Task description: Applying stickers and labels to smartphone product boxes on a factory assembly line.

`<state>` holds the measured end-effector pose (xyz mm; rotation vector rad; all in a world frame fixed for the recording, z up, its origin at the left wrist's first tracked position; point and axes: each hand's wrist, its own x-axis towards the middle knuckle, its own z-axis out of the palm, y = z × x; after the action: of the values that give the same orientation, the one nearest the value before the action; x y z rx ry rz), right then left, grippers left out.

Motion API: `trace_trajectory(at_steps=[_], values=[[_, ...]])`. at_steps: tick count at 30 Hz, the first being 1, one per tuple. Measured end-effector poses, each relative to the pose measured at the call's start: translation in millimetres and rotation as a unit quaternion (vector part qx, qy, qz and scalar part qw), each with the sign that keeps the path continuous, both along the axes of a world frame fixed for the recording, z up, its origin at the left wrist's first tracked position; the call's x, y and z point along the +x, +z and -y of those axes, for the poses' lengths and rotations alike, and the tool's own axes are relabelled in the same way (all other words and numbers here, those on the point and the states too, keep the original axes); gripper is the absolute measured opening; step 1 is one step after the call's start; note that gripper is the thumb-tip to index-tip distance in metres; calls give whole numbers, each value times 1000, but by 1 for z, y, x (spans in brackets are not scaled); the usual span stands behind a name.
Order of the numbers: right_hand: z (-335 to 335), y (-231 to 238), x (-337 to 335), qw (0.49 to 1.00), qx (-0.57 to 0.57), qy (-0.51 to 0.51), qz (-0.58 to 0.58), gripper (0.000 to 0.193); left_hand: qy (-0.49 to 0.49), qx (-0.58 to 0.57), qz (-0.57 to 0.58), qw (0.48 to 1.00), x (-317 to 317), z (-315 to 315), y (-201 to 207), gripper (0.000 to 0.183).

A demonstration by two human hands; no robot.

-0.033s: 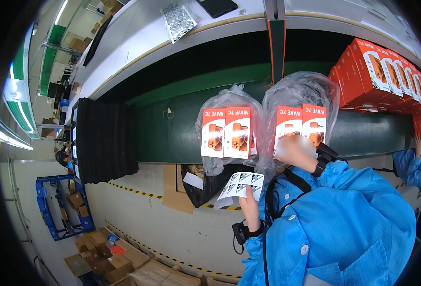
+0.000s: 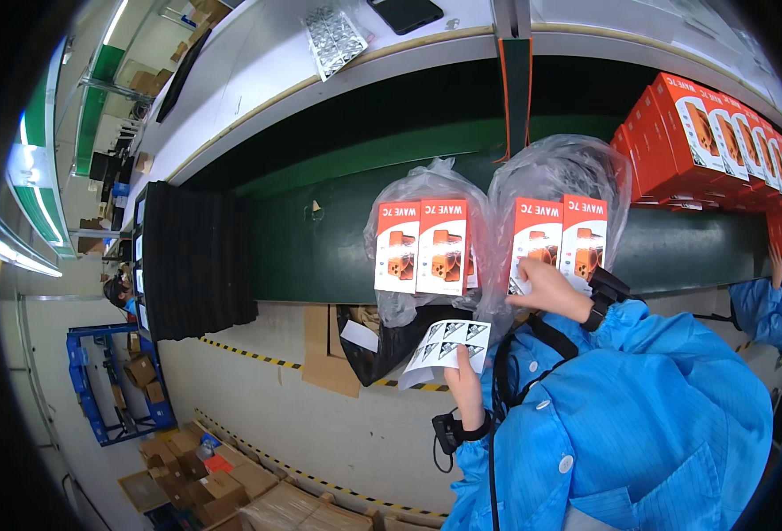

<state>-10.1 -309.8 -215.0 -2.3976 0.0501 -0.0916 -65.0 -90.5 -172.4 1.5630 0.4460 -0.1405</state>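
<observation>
My left hand [image 2: 465, 382] pinches a white sheet of stickers [image 2: 446, 343] printed with black triangular shapes, held below the near edge of the green work surface. My right hand [image 2: 552, 290] is at the lower-left corner of a red-and-white phone box [image 2: 535, 234]. Its thumb lies by the box's near edge and its bent fingers rest on the front, with a small dark patch showing between them. Another such box [image 2: 584, 234] lies close on the right, partly behind the hand. Two more, a left box [image 2: 397, 248] and a right box [image 2: 442, 248], lie side by side further left.
Clear plastic bags [image 2: 559, 164] lie under and behind the boxes. Stacked red boxes [image 2: 687, 146] stand at right, near a co-worker's hand [image 2: 776, 267]. A tall black stack [image 2: 200, 261] stands at left. A black bag [image 2: 382, 350] hangs below the edge; a shelf [image 2: 258, 88] runs above.
My right hand has moved slightly down, from a blurred position over the box's front to its lower-left corner. My left hand and the sticker sheet stay put.
</observation>
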Motion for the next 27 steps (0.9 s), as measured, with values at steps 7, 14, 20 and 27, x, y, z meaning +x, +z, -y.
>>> trace_trajectory(at_steps=[7,14,20,27], values=[[-34,52,-14,771,591,97,-217,20,-72,-101,-43,991,-7,16,8,29],[-10,70,6,946,199,256,-28,15,-140,275,291,906,7,12,57,10],[-24,90,6,935,200,292,-12,14,-300,366,265,840,37,1,56,16],[-62,87,4,960,234,139,69,21,-138,100,151,974,47,-3,57,11]])
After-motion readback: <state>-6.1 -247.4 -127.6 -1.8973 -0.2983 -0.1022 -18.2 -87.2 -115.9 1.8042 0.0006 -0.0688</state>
